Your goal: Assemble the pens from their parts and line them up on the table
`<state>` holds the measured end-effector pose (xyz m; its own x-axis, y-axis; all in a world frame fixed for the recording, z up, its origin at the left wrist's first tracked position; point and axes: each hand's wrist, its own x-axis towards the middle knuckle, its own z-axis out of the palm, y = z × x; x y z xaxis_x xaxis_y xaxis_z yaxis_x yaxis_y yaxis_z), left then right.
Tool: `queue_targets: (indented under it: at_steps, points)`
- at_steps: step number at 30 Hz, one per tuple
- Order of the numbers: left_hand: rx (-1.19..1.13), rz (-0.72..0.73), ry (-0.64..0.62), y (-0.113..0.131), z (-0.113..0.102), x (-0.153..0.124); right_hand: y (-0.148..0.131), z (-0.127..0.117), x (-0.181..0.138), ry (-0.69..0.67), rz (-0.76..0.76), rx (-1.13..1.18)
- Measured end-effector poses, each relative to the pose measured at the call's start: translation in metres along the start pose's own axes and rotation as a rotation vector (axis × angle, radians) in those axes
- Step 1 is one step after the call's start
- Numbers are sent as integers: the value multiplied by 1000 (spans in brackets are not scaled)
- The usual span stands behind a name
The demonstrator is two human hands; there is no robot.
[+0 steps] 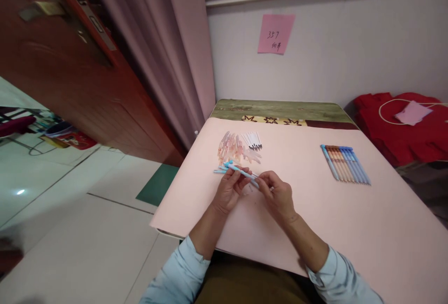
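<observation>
Both hands hold one light blue pen (241, 172) over the pink sheet (315, 210) that covers the table. My left hand (229, 190) pinches the pen's barrel near its left half. My right hand (278, 194) grips the pen's right end with closed fingers. Just beyond the hands lie a heap of clear orange-tinted pen parts (231, 148), a fan of white refills with dark tips (254, 141) and a few loose blue pieces (220, 169).
A neat row of several finished blue and orange pens (345, 163) lies at the right. A red bag (402, 122) sits beyond the table's right edge. A pink note (276, 33) hangs on the wall; a curtain and red door stand at left.
</observation>
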<state>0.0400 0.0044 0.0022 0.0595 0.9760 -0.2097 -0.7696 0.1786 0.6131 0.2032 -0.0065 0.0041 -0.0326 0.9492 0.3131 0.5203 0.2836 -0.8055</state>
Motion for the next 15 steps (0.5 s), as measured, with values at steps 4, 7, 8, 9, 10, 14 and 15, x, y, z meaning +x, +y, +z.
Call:
queue_targets:
  at_steps: [4,7,8,9,10,14,15]
  points:
    - [-36,17,60,1,-1,2,-2,-1,-1,-48,-86,46]
    - [-46,19,89,1,0,3,-3,0,-1,-33,-90,53]
    - [-43,18,85,1,0,2,-3,1,-1,-20,-81,49]
    - [-37,15,79,1,0,2,-3,1,-1,-5,-74,44]
    - [-32,11,70,1,0,2,-3,1,-2,9,-70,36]
    - [-19,-15,25,1,-1,0,-3,-1,-2,10,-52,-10]
    - [-15,-26,12,1,-1,-1,-4,-2,-2,-8,-48,-15]
